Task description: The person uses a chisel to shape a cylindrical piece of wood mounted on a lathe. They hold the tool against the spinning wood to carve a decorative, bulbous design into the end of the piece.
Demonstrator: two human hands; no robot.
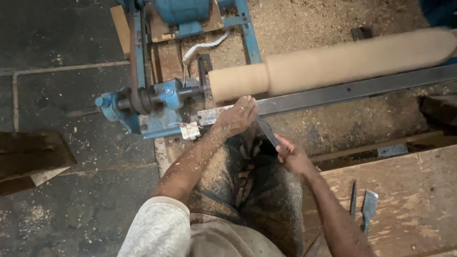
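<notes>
The person sat at a blue lathe [157, 102] on a floor thick with sawdust, both hands closed on one long dark chisel [267, 132]. The left hand [237, 115] lay at the front of the tool, fingers curled over the blade and pressing it down on the grey steel rail [342, 90] that ran along the front of the lathe. The right hand [291, 156] sat further back, near the person's knee, wrapped around the handle end, so the tool sloped up from the lap toward the wood. The tip of the chisel was hidden under the left hand, and whether it touched the wood could not be told. Just above the left hand, the pale wooden cylinder [333, 64] lay across the lathe, blurred along its length; its left end was thinner and smoother than the thicker, rougher part to the right, with a clear step between the two. That thin end met the spindle [188, 91] of the blue headstock, where a dark belt [135, 71] ran round a pulley. On the wooden board [409, 190] to the person's right, well apart from both hands, lay two more chisels [364, 207] side by side. A dark plank [31, 154] lay on the stone floor far to the left.
</notes>
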